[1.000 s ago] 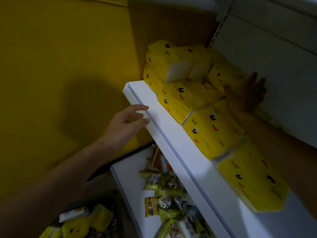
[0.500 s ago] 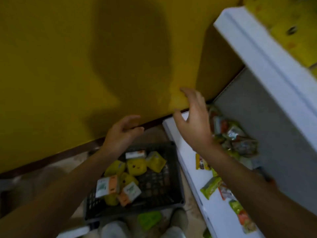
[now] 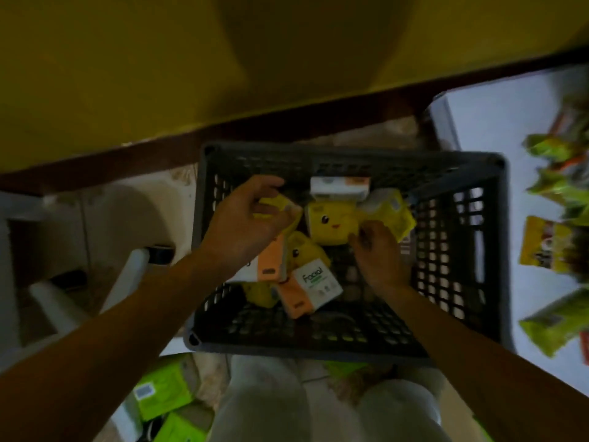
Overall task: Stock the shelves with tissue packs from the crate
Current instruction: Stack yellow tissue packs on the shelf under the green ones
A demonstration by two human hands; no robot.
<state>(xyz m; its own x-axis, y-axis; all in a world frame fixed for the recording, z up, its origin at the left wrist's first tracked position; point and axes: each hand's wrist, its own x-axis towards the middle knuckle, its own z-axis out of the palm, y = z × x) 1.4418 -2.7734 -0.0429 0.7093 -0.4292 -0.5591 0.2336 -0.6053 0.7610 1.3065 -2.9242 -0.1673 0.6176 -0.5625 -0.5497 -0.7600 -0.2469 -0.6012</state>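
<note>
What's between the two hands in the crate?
Head view: a yellow face-printed tissue pack lies between the left hand and the right hand, inside the crate.

The left grip (image 3: 242, 218) and right grip (image 3: 379, 253) were bare, as were both forearms (image 3: 127, 320) up to the frame's edge. Pale grey trousers (image 3: 264, 400) covered the legs, loose and softly creased over the knees, too blurred to show seams.

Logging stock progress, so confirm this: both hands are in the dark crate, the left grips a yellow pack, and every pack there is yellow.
Not every pack is yellow: the head view shows orange-and-white packs among them. Otherwise right: both the left hand and the right hand are in the dark crate, the left gripping a yellow pack.
</note>
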